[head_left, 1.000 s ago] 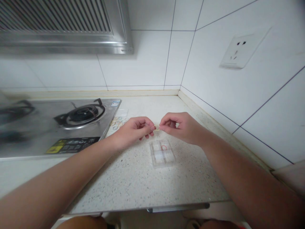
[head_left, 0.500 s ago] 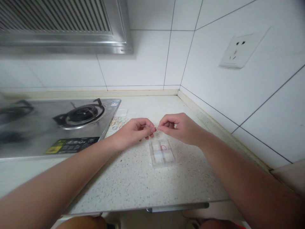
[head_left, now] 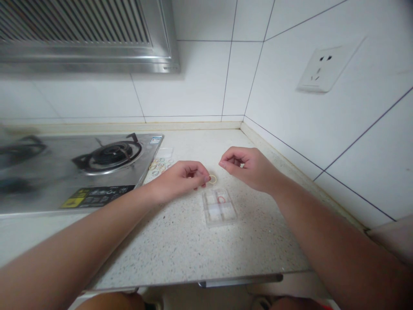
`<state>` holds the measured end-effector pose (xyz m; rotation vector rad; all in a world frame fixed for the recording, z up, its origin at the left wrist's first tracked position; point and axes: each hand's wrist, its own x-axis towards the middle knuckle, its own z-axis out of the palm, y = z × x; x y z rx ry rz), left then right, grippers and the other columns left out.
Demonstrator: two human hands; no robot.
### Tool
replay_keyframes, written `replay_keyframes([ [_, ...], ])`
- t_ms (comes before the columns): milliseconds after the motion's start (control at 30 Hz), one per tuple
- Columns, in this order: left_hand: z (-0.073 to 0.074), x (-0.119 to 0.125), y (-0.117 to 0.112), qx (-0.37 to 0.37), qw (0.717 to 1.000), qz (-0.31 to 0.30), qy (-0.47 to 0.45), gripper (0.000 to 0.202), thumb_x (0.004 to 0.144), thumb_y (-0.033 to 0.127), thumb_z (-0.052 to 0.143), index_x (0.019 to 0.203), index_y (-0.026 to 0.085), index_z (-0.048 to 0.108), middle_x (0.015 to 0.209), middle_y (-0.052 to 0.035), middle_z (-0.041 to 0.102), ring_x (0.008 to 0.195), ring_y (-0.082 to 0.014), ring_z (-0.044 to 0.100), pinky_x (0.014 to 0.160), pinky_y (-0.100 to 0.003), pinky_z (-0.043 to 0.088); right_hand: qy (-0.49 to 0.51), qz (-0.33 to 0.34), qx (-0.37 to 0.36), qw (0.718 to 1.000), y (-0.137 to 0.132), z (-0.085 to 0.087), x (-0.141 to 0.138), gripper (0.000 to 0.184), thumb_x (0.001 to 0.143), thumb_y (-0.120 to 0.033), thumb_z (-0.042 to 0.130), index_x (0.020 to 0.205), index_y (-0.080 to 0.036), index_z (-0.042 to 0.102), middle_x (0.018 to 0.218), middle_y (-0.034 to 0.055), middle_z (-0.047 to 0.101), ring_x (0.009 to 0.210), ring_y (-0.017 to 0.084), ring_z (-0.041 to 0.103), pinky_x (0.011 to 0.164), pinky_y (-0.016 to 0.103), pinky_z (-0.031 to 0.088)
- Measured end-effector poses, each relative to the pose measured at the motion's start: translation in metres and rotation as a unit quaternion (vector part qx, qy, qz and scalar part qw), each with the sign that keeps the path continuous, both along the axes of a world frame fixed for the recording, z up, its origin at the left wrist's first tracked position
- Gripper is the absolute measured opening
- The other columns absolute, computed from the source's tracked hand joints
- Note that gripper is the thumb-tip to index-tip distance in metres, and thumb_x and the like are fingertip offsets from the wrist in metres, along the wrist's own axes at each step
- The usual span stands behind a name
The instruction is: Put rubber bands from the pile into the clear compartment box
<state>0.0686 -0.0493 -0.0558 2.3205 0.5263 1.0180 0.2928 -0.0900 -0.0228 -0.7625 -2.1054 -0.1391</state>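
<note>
My left hand is closed in a pinch on a small yellow rubber band, held just above the speckled counter. My right hand hovers a little to the right of the band, fingers curled with nothing in them. Below the band lies a clear plastic box split into small compartments; a red rubber band rests in its far right compartment. A heap of coloured rubber bands lies beside the stove.
A steel gas stove with a black burner fills the counter's left side. A range hood hangs above it. White tiled walls meet in a corner, with a wall socket on the right. The counter's front edge runs near my arms.
My right hand has let go of the yellow band and moved up and to the right. My left hand keeps the band and has dipped slightly toward the counter.
</note>
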Motion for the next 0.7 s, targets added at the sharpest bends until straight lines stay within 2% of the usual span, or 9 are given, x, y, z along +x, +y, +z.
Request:
replay_keyframes([
  [267, 0.001, -0.004, -0.016, 0.113, 0.977, 0.076, 0.165, 0.018, 0.086, 0.031, 0.057, 0.083, 0.017, 0.067, 0.064, 0.0032, 0.056, 0.058, -0.0086, 0.046, 0.053, -0.021, 0.033, -0.019, 0.012, 0.004, 1.000, -0.001, 0.000, -0.001, 0.017, 0.086, -0.030, 0.062, 0.081, -0.014, 0.067, 0.067, 0.0003, 0.061, 0.061, 0.010, 0.053, 0.056, 0.023, 0.041],
  [533, -0.002, 0.001, -0.021, 0.210, 0.937, 0.146, 0.238, 0.020, 0.086, 0.031, 0.053, 0.084, 0.021, 0.070, 0.070, 0.0019, 0.064, 0.059, -0.0103, 0.052, 0.056, -0.024, 0.032, -0.041, 0.040, 0.022, 0.998, -0.004, -0.001, -0.001, 0.014, 0.085, -0.027, 0.064, 0.081, -0.014, 0.067, 0.069, 0.0009, 0.064, 0.062, 0.009, 0.055, 0.058, 0.021, 0.044],
  [700, -0.002, 0.003, -0.026, 0.230, 0.920, 0.180, 0.261, 0.020, 0.086, 0.032, 0.052, 0.081, 0.023, 0.069, 0.069, 0.0021, 0.065, 0.059, -0.0113, 0.053, 0.056, -0.025, 0.032, -0.062, 0.044, 0.039, 0.996, -0.004, -0.002, -0.002, 0.013, 0.086, -0.027, 0.064, 0.082, -0.014, 0.067, 0.068, -0.0001, 0.063, 0.061, 0.008, 0.054, 0.057, 0.021, 0.043],
])
